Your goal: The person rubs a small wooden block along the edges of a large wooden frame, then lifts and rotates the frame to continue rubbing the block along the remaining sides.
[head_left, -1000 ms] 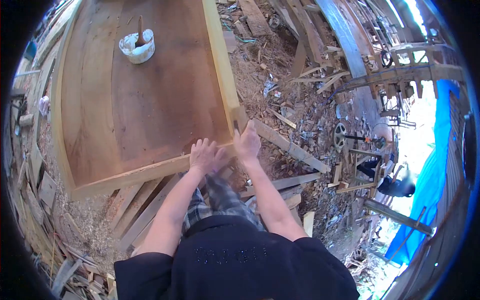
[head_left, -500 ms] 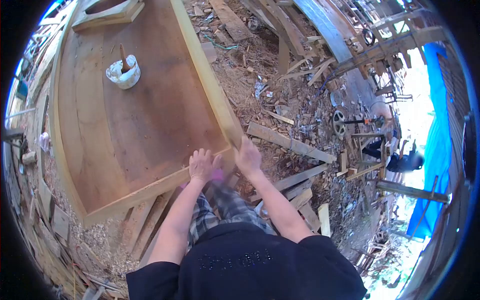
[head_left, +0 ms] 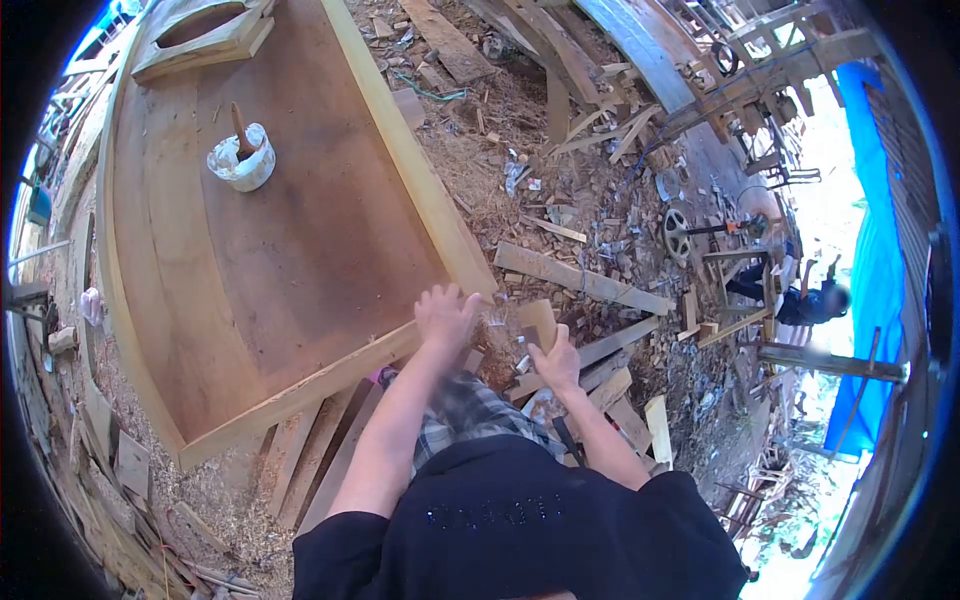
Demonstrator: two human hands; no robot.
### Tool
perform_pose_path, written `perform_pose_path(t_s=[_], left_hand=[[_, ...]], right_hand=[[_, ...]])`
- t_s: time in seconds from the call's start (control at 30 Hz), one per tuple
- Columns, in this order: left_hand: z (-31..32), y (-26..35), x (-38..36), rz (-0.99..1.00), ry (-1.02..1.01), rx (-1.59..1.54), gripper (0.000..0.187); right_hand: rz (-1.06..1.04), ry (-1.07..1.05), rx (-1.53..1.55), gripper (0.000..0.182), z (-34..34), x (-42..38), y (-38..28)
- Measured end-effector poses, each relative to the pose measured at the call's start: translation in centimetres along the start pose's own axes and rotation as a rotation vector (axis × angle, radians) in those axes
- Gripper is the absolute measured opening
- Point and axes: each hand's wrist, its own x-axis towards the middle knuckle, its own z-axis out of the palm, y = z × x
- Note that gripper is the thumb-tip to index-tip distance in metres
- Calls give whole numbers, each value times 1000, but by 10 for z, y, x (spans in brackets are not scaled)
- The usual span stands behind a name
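The person's black shirt [head_left: 520,530] fills the lower edge of the view, with plaid trousers [head_left: 470,415] seen below the forearms. The right hand [head_left: 556,362] is closed around a short wooden block [head_left: 538,322], which is held upright above the scrap planks [head_left: 610,385] lying on the ground. The left hand [head_left: 445,315] is released, with fingers spread; it is placed at the near right corner of the large wooden panel [head_left: 280,230], on or just above the pale edge rail [head_left: 300,385] that runs along the panel's near side. Whether the palm touches the rail cannot be told, as the hand is blurred.

Loose boards [head_left: 320,450] are laid under the near edge of the panel. A longer plank [head_left: 580,280] lies on the ground just beyond the block, among sawdust and wood chips [head_left: 520,150].

On the panel, well apart from both hands, a white tub [head_left: 241,158] stands with a wooden stick [head_left: 240,122] upright in it. A framed cut-out [head_left: 205,30] is seen at the far end of the panel.

At the far right, another person [head_left: 805,300] is seen beside a blue tarpaulin [head_left: 865,250].
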Motion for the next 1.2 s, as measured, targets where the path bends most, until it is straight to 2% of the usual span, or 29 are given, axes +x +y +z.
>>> perform_pose_path(t_s=[0.2, 0.23, 0.3, 0.37, 0.47, 0.5, 0.57, 0.67, 0.7, 0.83, 0.9, 1.2], left_hand=[[13, -10, 1, 25, 136, -117, 20], [13, -8, 1, 10, 148, -136, 20], [13, -8, 2, 23, 174, -106, 22], [13, -5, 0, 32, 187, -74, 23], [6, -2, 2, 59, 135, 17, 24], [8, -2, 1, 66, 135, 21, 24], [16, -8, 2, 82, 144, 31, 23], [9, -3, 2, 66, 147, -16, 19], [-4, 3, 2, 80, 131, -29, 16], [8, 0, 4, 40, 62, 37, 15], [10, -1, 4, 66, 52, 51, 15], [9, -1, 2, 96, 40, 69, 20]], right_hand=[[-187, 40, 154, 50, 13, 18, -54], [-316, 87, 141, 48, 20, 32, -68], [-422, 143, 112, 45, 42, 75, -99], [-390, 82, 80, 41, 55, 117, -135], [-410, 44, 38, 40, 48, 129, -151], [-497, 112, 32, 41, 45, 117, -139], [-399, -6, -17, 41, 33, 84, -113], [-442, 38, -66, 41, 37, 72, -98], [-420, 7, -42, 41, 36, 81, -113], [-463, 16, 27, 39, 60, 146, -172], [-420, -31, -15, 39, 62, 167, -196], [-436, -21, 35, 46, 53, 161, -191]])
